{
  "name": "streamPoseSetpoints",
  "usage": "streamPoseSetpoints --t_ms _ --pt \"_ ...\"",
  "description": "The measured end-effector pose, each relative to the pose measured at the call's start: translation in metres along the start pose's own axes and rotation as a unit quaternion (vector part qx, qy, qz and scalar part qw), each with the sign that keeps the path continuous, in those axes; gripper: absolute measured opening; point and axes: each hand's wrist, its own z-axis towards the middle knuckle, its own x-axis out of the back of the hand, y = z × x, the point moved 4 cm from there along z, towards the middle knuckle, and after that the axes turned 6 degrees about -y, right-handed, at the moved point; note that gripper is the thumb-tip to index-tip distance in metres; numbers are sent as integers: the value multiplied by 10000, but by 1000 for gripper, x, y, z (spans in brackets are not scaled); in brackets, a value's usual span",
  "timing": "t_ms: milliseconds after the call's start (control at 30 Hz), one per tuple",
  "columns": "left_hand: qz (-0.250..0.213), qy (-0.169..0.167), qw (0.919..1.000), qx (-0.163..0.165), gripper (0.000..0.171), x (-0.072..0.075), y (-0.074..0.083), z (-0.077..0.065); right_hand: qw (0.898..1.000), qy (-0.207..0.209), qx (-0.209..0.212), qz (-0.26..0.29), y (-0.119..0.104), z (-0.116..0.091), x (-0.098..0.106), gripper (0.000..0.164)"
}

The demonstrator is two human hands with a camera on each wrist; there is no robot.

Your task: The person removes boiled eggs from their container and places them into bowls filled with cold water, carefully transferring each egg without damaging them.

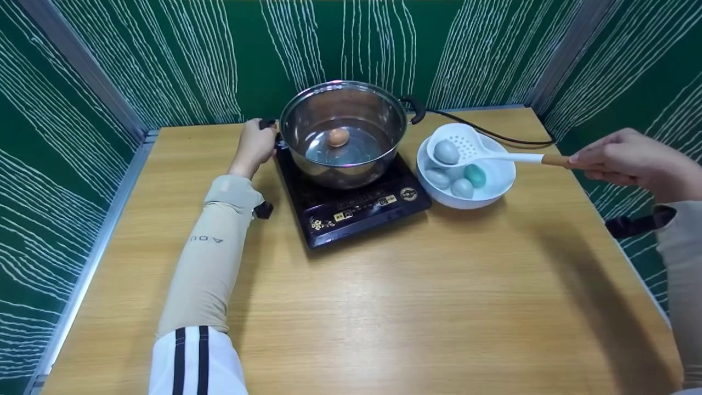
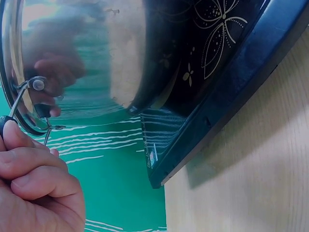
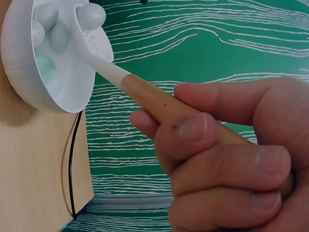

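The pot handle (image 1: 267, 124) is gripped by the left hand (image 1: 253, 147); the steel pot (image 1: 343, 131), one brown egg (image 1: 338, 137) inside, apparently in water, sits on the cooker (image 1: 351, 203). Over the white bowl (image 1: 496, 184), a grey egg (image 1: 446, 152) lies in the slotted spoon (image 1: 466, 148), whose wooden handle is gripped by the right hand (image 1: 630, 162).

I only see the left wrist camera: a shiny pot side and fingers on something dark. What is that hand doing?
Observer: The left hand grips the pot's side handle; the pot sits on a black cooktop.
Operator: Anything inside the pot?
Observer: One brown egg, apparently lying in water.
Operator: And the other hand?
Observer: The right hand holds a white slotted spoon by its wooden handle, carrying one grey egg over a white bowl.
Operator: Is the bowl empty?
Observer: No, three more eggs lie in it, one of them green.
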Motion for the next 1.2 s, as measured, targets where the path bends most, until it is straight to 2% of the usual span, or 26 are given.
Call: streamPoseSetpoints --t_ms 133,400,700,933,1200 --pt "-49 5 10000 -2 12 0 0 0 9993 40 55 -375 -8 -1 -5 39" --pt "-83 -66 9999 58 12 0 1 -2 9951 164 133 -963 -26 -9 -18 52" --pt "-156 47 9997 -179 16 0 0 0 9887 448 205 -1417 -43 -18 -20 49" --pt "-174 -38 9998 -13 14 0 -1 0 9894 834 200 -1172 -42 -22 -15 50" --pt "-102 -78 9999 71 14 0 0 -1 9901 1349 67 -393 -53 -28 -8 56"
